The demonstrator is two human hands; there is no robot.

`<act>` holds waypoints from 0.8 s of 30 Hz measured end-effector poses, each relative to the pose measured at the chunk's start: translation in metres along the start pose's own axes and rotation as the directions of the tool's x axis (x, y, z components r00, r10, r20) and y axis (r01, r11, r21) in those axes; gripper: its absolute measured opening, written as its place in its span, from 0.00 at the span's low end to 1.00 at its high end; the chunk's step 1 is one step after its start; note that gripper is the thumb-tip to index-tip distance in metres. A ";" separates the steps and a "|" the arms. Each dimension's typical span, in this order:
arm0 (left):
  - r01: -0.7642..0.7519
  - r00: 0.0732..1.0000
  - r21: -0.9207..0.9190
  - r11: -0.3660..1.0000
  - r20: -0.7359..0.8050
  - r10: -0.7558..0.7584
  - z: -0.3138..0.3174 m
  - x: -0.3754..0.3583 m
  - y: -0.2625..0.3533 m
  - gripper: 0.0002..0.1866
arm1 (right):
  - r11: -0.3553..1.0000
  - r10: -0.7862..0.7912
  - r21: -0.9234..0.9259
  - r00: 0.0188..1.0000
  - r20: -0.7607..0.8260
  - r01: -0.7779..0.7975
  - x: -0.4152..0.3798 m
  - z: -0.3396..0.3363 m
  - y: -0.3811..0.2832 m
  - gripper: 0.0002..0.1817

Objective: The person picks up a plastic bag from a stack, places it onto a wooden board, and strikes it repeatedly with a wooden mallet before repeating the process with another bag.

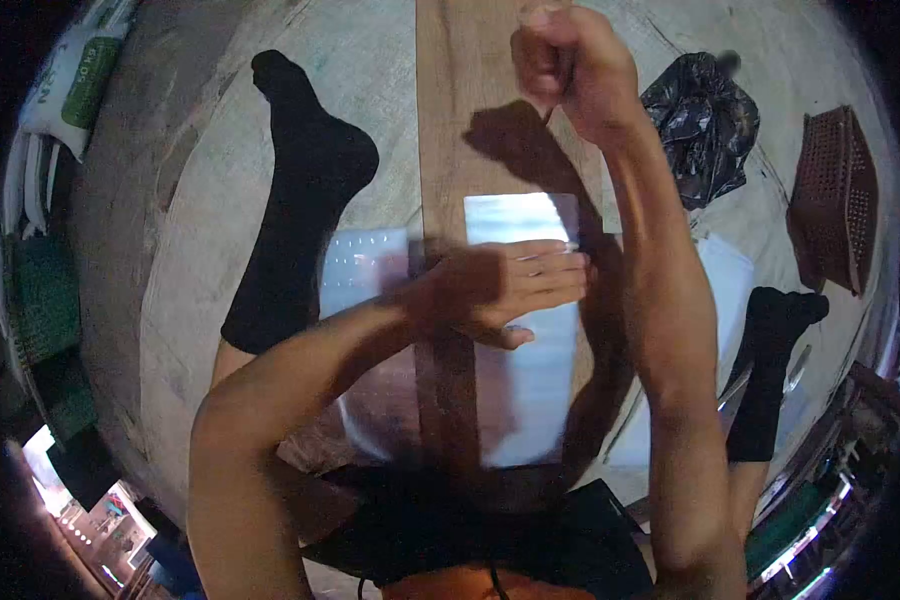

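Observation:
My left hand (515, 290) lies flat, fingers stretched together and pointing right, over a glossy white plastic sheet (530, 395). The sheet rests lengthwise on a long wooden board (450, 80) between my legs. Farther forward, above the board's right edge, my right hand (575, 75) is raised and closed. A thin dark tip shows below its fingers, but I cannot make out what it holds. Left of the board lies a translucent plastic sheet or bag (370, 260) with small marks near its top. More white sheets (725, 290) lie partly behind my right forearm.
A crumpled black plastic bag (705, 130) and a brown perforated basket (838, 200) stand to the right. My black-socked feet (315, 150) are on a pale ground sheet (210, 240) on both sides. White and green sacks (75, 80) line the far left.

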State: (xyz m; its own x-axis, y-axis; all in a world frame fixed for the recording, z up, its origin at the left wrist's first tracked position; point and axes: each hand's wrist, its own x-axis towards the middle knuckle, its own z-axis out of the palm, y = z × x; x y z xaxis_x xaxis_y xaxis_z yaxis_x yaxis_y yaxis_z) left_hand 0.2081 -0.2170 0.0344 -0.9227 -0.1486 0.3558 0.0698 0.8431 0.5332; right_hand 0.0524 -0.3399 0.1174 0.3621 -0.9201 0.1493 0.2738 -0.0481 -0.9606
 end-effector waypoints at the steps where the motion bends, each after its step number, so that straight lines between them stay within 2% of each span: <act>1: 0.021 1.000 0.026 0.999 0.019 -0.022 -0.001 -0.001 0.002 0.38 | 1.000 0.005 0.009 1.000 0.000 -0.005 -0.010 0.010 -0.004 0.22; 3: 0.089 0.995 -0.031 0.996 0.049 -0.087 -0.009 -0.003 0.014 0.37 | 0.945 -0.310 -0.134 0.948 -0.073 0.298 -0.031 0.033 -0.014 0.20; 4: 0.152 0.987 -0.065 0.986 0.068 -0.148 -0.014 -0.002 0.014 0.36 | 0.899 -0.407 -0.195 0.912 -0.044 0.392 -0.053 0.045 -0.019 0.19; 5: 0.152 0.986 -0.067 0.986 0.075 -0.147 -0.008 0.000 0.012 0.36 | 0.883 -0.428 -0.201 0.903 0.024 0.424 -0.079 0.060 -0.017 0.18; 7: 0.245 0.949 -0.109 0.963 0.229 -0.215 0.005 0.004 0.005 0.32 | 0.886 -0.402 -0.182 0.903 0.153 0.426 -0.115 0.089 -0.007 0.16; 8: 0.116 0.989 0.152 0.981 -0.107 -0.101 0.002 0.000 0.015 0.29 | 0.892 -0.384 -0.180 0.906 0.180 0.414 -0.126 0.097 0.003 0.16; 9: 0.031 0.996 0.266 0.963 0.075 -0.052 -0.001 0.001 0.008 0.30 | 0.898 -0.371 -0.175 0.910 0.187 0.403 -0.131 0.105 0.016 0.15; 15: 0.038 0.977 0.138 0.990 0.205 -0.066 0.006 0.005 0.001 0.32 | 0.903 -0.373 -0.177 0.918 0.134 0.392 -0.127 0.117 0.047 0.12; 21: 0.088 0.929 0.232 0.969 0.332 -0.164 0.003 0.012 0.007 0.38 | 0.918 -0.357 -0.135 0.926 0.122 0.372 -0.120 0.113 0.058 0.11; 24: 0.025 0.987 0.341 0.940 0.139 -0.077 0.038 -0.006 -0.005 0.34 | 0.909 -0.412 -0.011 0.901 0.135 0.417 -0.114 0.107 0.058 0.12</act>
State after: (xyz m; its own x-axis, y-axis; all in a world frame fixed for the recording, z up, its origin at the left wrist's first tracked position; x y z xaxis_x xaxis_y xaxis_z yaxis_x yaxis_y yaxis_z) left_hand 0.1985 -0.2009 0.0005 -0.9689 -0.1397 0.2042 -0.0868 0.9648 0.2482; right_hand 0.1226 -0.1958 0.0696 0.3341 -0.7569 0.5617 0.3899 -0.4316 -0.8135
